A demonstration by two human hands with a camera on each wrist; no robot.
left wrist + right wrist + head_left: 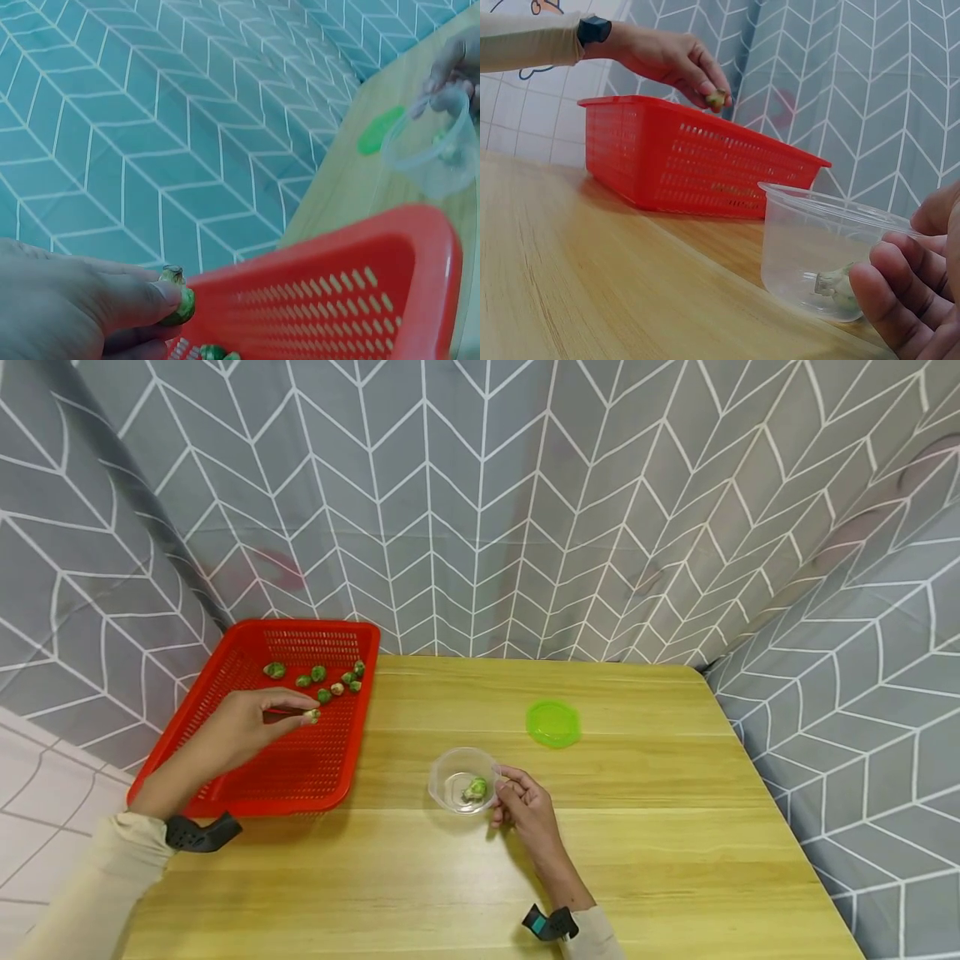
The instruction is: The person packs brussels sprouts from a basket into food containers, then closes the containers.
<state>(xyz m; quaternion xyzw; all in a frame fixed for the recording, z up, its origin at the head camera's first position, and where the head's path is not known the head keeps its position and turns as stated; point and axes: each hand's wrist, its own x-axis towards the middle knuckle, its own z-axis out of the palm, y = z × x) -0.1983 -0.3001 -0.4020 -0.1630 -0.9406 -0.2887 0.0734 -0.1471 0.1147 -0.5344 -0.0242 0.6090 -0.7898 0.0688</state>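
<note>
My left hand is raised over the red basket and pinches a Brussels sprout between thumb and fingers. Several more Brussels sprouts lie toward the back and right of the basket. On the table, my right hand grips the rim of a clear round plastic tub from its right side. One Brussels sprout lies inside the tub, its pale cut stem showing in the right wrist view.
A green lid lies flat on the wooden table, behind and to the right of the tub. Grey patterned curtain hangs along the table's back edge and on both sides.
</note>
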